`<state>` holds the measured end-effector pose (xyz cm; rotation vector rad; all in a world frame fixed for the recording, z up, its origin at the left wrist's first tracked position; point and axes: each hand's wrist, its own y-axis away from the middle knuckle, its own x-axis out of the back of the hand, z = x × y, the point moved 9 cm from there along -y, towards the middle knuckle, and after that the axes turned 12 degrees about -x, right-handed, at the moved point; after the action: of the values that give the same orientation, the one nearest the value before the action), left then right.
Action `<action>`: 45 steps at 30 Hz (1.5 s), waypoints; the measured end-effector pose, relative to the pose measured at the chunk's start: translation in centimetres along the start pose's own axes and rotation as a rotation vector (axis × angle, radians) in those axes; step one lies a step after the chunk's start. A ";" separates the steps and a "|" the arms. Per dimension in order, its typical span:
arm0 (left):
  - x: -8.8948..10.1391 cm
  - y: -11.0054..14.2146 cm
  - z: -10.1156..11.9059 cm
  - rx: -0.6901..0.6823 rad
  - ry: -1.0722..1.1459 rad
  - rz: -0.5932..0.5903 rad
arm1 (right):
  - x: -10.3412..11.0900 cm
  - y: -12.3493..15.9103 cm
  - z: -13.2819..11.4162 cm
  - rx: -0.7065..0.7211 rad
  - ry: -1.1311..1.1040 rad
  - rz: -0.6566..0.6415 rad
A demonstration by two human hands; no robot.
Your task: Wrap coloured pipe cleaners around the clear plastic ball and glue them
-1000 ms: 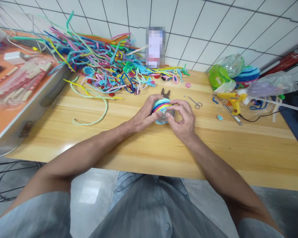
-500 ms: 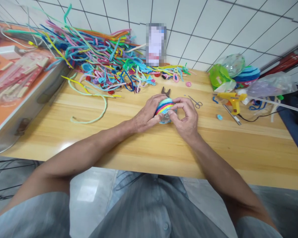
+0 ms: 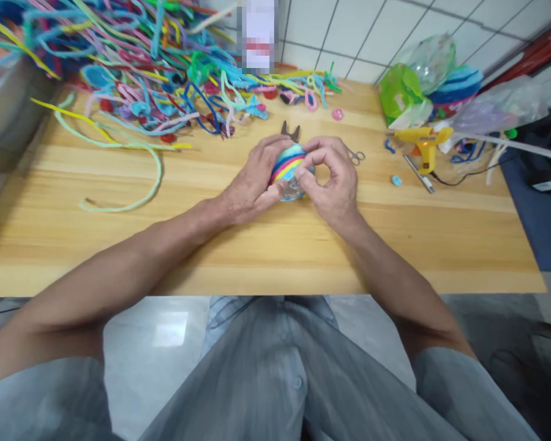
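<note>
Our left hand [image 3: 251, 182] grasps the striped piece [image 3: 286, 166]. Our right hand [image 3: 334, 188] touches its right side, grip unclear to us.

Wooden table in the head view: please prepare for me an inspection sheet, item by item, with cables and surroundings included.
Surface: wooden table, cluttered along the wall side.
Things in hand: striped round piece, partly clear.
Clutter: pile of fuzzy stems at left; yellow glue gun at right.
Grip: left hand cups the piece; right hand touches it, anything pinched unclear.
Cables: black cord from the glue gun.
Surroundings: white tiled wall behind; grey floor below.
</note>
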<state>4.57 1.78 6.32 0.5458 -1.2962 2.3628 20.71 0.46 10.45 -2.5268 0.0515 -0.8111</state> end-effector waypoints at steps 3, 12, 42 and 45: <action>0.1 -0.2 0.7 -0.089 -0.036 -0.036 | 0.1 -0.2 -0.3 0.018 -0.025 -0.004; 0.7 -0.5 1.7 -0.095 -0.037 -0.042 | -0.3 -0.5 0.4 -0.029 -0.123 -0.056; 0.8 -0.2 1.4 -0.005 0.019 -0.029 | -1.0 0.3 2.6 -0.102 -0.392 -0.022; 0.8 -0.3 1.5 -0.005 0.029 -0.032 | -1.0 0.3 2.6 -0.116 -0.396 -0.022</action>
<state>4.26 0.76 7.64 0.5244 -1.2708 2.3325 21.34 1.48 7.87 -2.7541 -0.0617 -0.3106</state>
